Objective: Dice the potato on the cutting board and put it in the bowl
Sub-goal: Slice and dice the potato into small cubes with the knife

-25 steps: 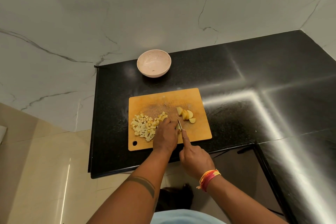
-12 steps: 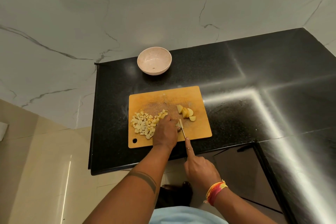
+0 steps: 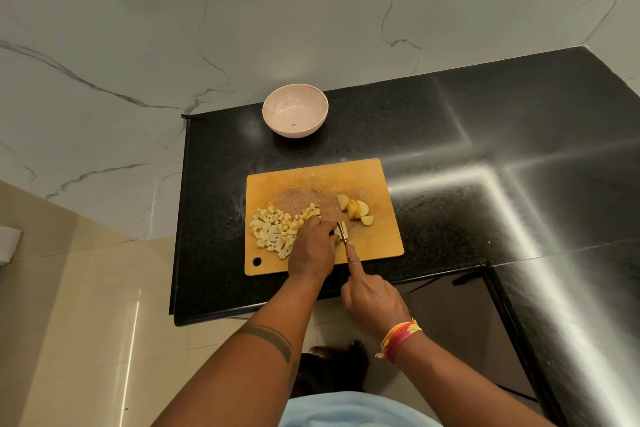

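potato pieces, pale yellow wedges with some skin, lie in a small cluster on the far right part of the orange wooden cutting board. a heap of small diced potato cubes covers the left half of the same board. the board sits on the black speckled stone worktop, near its front edge. the left hand lies over the middle of the board with its fingers curled down onto a small piece of potato just right of the diced heap; the piece itself is mostly hidden beneath the fingers. the right hand grips a knife, the handle hidden in the curled fingers, with the index finger stretched straight along the back of the blade. the short blade stands just beside the left fingertips, its edge down toward the board. a round pale pink bowl stands on the worktop well beyond the far edge of the board, close to the white marble wall. a red and yellow thread band circles the right wrist.
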